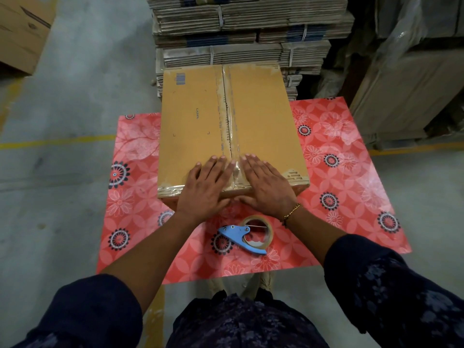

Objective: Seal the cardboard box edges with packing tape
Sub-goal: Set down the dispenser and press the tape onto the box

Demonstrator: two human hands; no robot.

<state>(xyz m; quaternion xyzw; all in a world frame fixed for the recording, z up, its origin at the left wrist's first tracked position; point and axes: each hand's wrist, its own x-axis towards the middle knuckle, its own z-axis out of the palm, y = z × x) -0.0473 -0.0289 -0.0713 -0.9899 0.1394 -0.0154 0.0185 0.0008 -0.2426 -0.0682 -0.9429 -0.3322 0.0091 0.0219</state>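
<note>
Item: fingers (221, 163) of both hands, lying flat and spread, gripping nothing, pressing palm-down on the near end of the box top; thumbs are hanging over the near edge

Item: left hand (204, 187), resting just left of the centre seam; right hand (265, 184), resting just right of it, a bracelet (292, 211) showing at the wrist. The two hands are flanking the tape strip (229, 121), nearly touching each other

Item: cardboard box (226, 126), flaps closed, sitting on a red floral sheet (339, 172) laid over a grey floor. Clear tape is running the length of the centre seam and appears to be turning down over the near edge; patches of tape are also showing at the corners

Item: tape dispenser (247, 234), blue-handled with a clear roll, lying loose on the sheet just in front of the box, between the forearms, untouched

Item: bundled flat cartons (246, 26), stacking up behind the box

Judgement, stage: the strip is likely being smoothed down at its near end

Judgement, risks: uneven pressing could be trapping wrinkles or air, leaving the tape lifting at the fold; pushing hard on the seam could be bowing the flaps inward and opening a gap; the side edges, seemingly taped only at the corners, could be going unsealed
</note>
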